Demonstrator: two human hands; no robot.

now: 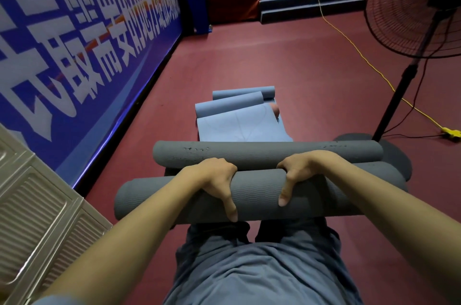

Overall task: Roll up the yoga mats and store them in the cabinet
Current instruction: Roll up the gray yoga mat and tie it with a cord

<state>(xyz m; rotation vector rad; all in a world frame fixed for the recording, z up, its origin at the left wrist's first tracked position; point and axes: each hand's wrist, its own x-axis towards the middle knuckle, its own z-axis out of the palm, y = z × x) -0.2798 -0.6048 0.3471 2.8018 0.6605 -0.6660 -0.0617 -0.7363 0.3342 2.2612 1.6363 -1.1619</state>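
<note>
Beside the cabinet (37, 205), both hands grip a grey roll (259, 195) (open floor (249, 55) ahead).

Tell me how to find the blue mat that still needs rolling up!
Start at the big blue banner wall and look right, onto the red floor. Past the two dark grey rolls under the hands lies the light blue mat. Unlike the rolled blue mat behind it, this one is only partly rolled, with a flat stretch showing.

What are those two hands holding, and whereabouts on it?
Both hands, left and right, grip the near grey rolled mat around its middle.
</note>
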